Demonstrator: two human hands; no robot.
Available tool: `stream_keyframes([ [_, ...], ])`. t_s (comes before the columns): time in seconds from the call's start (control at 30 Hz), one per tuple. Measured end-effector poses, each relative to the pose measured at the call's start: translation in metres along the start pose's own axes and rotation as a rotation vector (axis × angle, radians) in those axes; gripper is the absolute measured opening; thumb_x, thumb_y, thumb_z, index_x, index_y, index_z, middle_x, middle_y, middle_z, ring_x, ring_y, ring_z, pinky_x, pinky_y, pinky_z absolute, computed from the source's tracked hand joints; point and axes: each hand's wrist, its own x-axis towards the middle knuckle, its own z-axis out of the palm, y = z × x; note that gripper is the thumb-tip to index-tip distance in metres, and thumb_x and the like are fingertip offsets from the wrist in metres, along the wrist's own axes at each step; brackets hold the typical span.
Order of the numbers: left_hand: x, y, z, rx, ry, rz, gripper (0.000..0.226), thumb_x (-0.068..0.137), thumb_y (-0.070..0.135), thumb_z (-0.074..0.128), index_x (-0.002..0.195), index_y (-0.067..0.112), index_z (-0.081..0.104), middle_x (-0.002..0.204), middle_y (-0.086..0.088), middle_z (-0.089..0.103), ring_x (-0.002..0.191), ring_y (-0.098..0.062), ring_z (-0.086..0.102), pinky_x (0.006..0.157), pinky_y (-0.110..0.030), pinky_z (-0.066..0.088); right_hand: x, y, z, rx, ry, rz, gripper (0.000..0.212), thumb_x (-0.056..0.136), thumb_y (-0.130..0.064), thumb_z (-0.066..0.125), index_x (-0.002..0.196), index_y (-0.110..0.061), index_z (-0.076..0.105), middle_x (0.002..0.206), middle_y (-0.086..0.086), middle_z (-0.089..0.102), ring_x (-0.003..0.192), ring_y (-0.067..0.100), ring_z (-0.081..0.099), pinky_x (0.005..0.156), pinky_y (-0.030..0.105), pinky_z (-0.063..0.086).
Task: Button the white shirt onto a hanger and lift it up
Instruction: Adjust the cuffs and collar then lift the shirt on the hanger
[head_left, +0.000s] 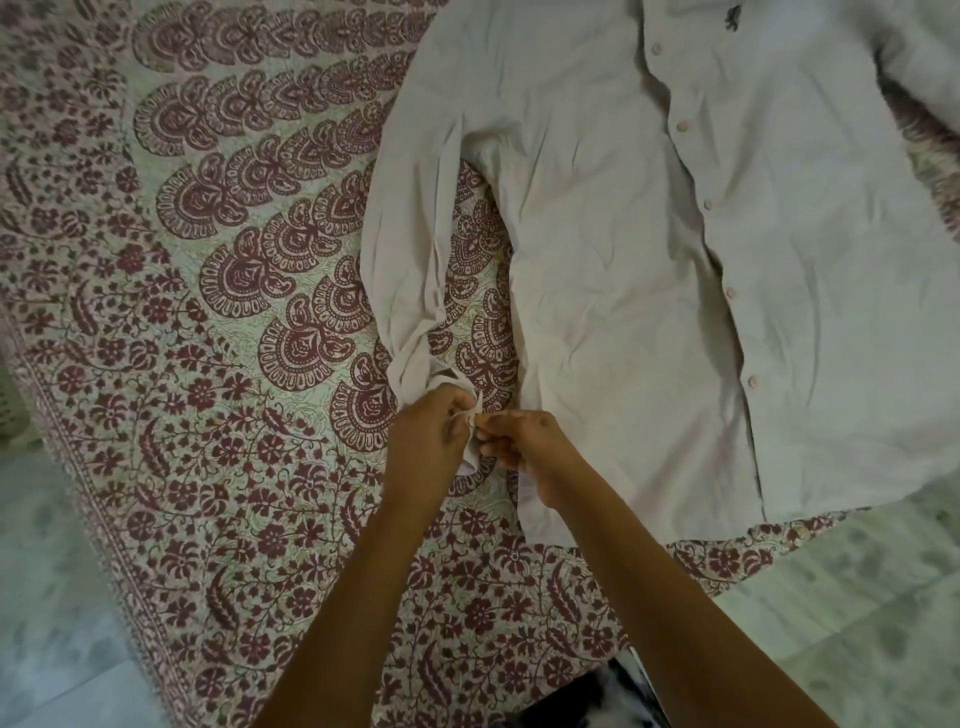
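**Cuff work under way, hanger not in sight**

The shirt (623, 249) lies spread face up on a patterned bedspread (208, 312), collar end away from the person and hem toward them. Its front placket (711, 228) looks closed: a row of buttons runs down the middle with the two panels overlapped. Whether every button sits in its hole cannot be told from here, and the collar is out of frame.

Both hands meet at the end of the sleeve (410, 249) that trails down beside the body of the shirt. The left hand (431, 436) has its fingers pinched on the cuff (470, 415), bunching the cloth. The right hand (519, 447) faces it, fingers closed narrowly on the same bit of fabric, the two hands almost touching. This reads as fastening or undoing the cuff button, though the button itself is hidden between the fingertips.

Judged against the task, the front buttoning appears largely done. No hanger shows anywhere; if one is inside the shirt, the shoulders that would reveal it are cut off at the top edge. What is left seems to be finishing this cuff, possibly the other sleeve at the far right, confirming the hanger is seated, and then lifting the shirt off the bedspread.
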Motion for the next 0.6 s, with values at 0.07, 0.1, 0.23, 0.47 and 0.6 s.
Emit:
stream_keyframes([
  [0.07, -0.004, 0.002, 0.005, 0.038, 0.074, 0.016, 0.019, 0.081, 0.001, 0.059, 0.097, 0.007, 0.066, 0.094, -0.003, 0.071, 0.08, -0.01, 0.061, 0.073, -0.016, 0.043, 0.0, -0.001, 0.0, 0.031, -0.015, 0.014, 0.017, 0.087, -0.011, 0.055, 0.072, -0.009, 0.062, 0.061, 0.0, 0.058, 0.051, 0.007, 0.051, 0.045, 0.014, 0.036],
  [0.1, -0.006, 0.004, 0.008, 0.023, 0.116, 0.015, 0.019, 0.081, 0.002, 0.06, 0.098, 0.008, 0.067, 0.094, -0.003, 0.071, 0.081, -0.01, 0.062, 0.077, -0.021, 0.047, 0.0, 0.0, -0.001, 0.059, -0.038, 0.023, 0.019, 0.088, -0.012, 0.054, 0.071, -0.009, 0.061, 0.059, 0.0, 0.058, 0.051, 0.008, 0.05, 0.047, 0.015, 0.036],
  [0.23, -0.019, 0.011, 0.009, -0.164, 0.341, -0.019, 0.013, 0.086, 0.017, 0.06, 0.095, 0.011, 0.066, 0.091, 0.0, 0.066, 0.078, 0.0, 0.057, 0.072, -0.005, 0.043, 0.0, 0.005, -0.007, 0.273, -0.176, 0.07, 0.023, 0.09, -0.012, 0.042, 0.07, -0.01, 0.054, 0.054, -0.004, 0.057, 0.049, 0.007, 0.05, 0.048, 0.016, 0.039],
  [0.47, -0.033, 0.008, 0.0, -0.418, 0.227, -0.449, 0.067, 0.077, 0.037, 0.071, 0.132, 0.019, 0.038, 0.127, -0.001, 0.047, 0.109, -0.016, 0.052, 0.077, -0.019, 0.046, -0.004, 0.013, -0.01, 0.569, 0.013, 0.082, 0.028, 0.084, -0.008, 0.032, 0.074, -0.006, 0.059, 0.062, 0.005, 0.061, 0.057, 0.016, 0.056, 0.051, 0.022, 0.046],
  [0.6, -0.03, 0.024, 0.003, -0.322, 0.066, -0.444, 0.077, 0.077, 0.021, 0.073, 0.14, 0.016, 0.029, 0.127, 0.002, 0.048, 0.11, -0.013, 0.048, 0.085, -0.022, 0.038, -0.003, 0.02, 0.001, 0.412, 0.051, 0.138, 0.025, 0.088, -0.008, 0.033, 0.086, -0.005, 0.057, 0.072, 0.009, 0.054, 0.065, 0.018, 0.049, 0.06, 0.025, 0.043],
])
